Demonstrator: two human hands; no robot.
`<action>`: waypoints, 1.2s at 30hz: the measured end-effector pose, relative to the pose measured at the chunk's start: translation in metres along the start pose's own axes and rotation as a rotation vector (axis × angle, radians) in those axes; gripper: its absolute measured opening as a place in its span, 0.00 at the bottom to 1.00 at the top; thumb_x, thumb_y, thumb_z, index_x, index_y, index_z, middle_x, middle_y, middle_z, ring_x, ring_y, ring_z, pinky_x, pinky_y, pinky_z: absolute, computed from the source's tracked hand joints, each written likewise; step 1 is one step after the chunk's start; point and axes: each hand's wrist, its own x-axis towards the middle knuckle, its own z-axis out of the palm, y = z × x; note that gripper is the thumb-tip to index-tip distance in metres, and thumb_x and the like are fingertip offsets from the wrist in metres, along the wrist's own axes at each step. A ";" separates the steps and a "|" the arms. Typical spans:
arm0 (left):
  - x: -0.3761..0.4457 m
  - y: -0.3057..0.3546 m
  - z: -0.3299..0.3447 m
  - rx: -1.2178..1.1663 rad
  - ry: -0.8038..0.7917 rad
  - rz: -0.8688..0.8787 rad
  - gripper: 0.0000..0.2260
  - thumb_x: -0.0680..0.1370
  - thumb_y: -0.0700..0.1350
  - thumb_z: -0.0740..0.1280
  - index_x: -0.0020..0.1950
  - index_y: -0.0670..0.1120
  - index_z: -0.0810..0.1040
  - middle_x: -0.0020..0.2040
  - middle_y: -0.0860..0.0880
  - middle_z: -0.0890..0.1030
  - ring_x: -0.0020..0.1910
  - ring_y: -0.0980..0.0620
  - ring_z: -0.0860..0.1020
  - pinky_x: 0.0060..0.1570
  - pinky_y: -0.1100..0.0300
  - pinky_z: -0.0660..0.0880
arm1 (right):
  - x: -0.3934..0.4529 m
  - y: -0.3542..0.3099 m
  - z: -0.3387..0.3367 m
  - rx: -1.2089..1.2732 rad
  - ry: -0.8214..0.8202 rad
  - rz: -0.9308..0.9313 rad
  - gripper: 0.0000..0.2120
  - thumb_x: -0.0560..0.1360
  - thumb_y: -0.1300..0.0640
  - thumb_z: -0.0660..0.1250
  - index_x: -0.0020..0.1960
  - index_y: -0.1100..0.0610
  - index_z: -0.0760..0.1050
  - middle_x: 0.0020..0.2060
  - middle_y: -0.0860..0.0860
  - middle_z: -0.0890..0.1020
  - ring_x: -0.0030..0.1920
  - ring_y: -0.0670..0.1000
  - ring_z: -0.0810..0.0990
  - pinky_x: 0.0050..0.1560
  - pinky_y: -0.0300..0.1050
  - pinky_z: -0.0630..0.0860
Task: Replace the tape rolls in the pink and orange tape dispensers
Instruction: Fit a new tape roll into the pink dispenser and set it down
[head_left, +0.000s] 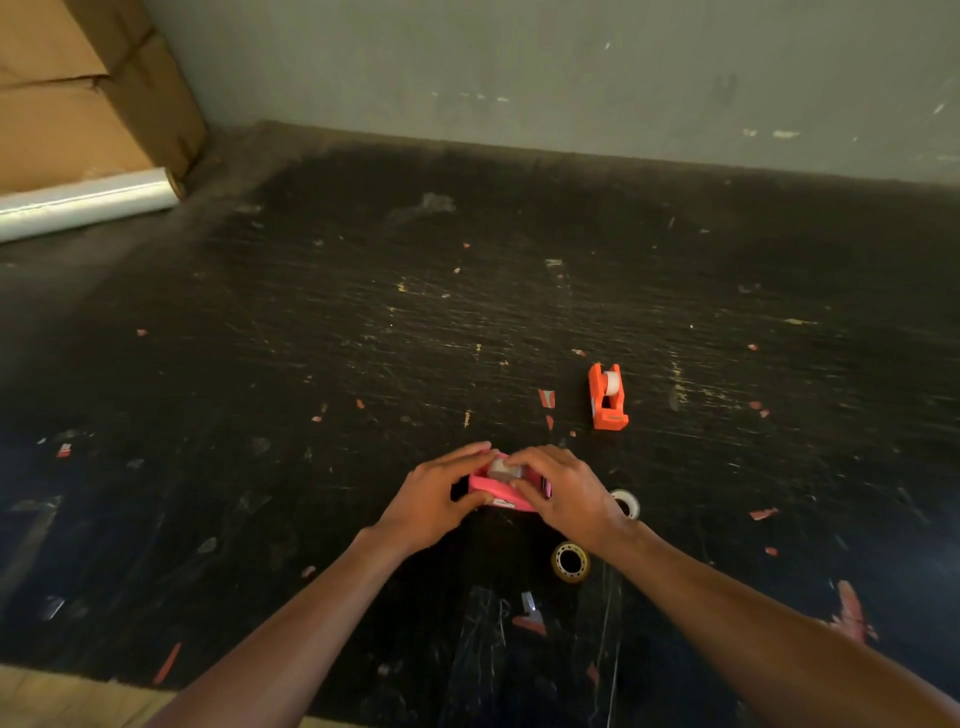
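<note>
The pink tape dispenser (496, 488) lies on the black table between both hands. My left hand (434, 501) grips its left side, thumb under the near edge. My right hand (561, 493) covers its right end, fingertips pinching the pale tape roll (501, 469) seated in the top. The orange tape dispenser (607, 396) stands apart, farther back on the right, with a white roll in it. Two loose rolls lie near my right wrist: a clear one (627, 503) and a yellowish one (570, 561).
A scratched black tabletop (363, 338) with scattered red and clear tape scraps. A roll of clear film (88, 202) and cardboard boxes (78, 88) sit at the back left. A grey wall (571, 67) closes the far side.
</note>
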 end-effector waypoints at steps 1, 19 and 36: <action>0.000 0.000 0.000 0.000 0.002 -0.001 0.28 0.77 0.45 0.73 0.75 0.56 0.69 0.76 0.58 0.69 0.73 0.60 0.69 0.73 0.52 0.69 | 0.000 0.001 0.000 0.001 -0.001 0.001 0.15 0.76 0.59 0.71 0.62 0.53 0.77 0.57 0.51 0.81 0.56 0.48 0.79 0.59 0.46 0.76; -0.006 0.002 0.002 -0.019 0.052 0.051 0.29 0.77 0.44 0.73 0.75 0.58 0.67 0.74 0.56 0.72 0.73 0.59 0.70 0.70 0.50 0.72 | 0.000 0.009 -0.011 -0.069 -0.038 -0.154 0.15 0.76 0.65 0.69 0.62 0.56 0.80 0.52 0.54 0.84 0.53 0.51 0.82 0.53 0.50 0.81; -0.011 0.004 0.006 0.092 0.057 0.088 0.23 0.79 0.45 0.69 0.73 0.53 0.70 0.78 0.54 0.65 0.75 0.53 0.67 0.73 0.49 0.68 | -0.039 0.031 -0.040 -0.326 -0.046 -0.175 0.17 0.72 0.63 0.71 0.61 0.53 0.81 0.51 0.53 0.82 0.51 0.51 0.80 0.50 0.47 0.81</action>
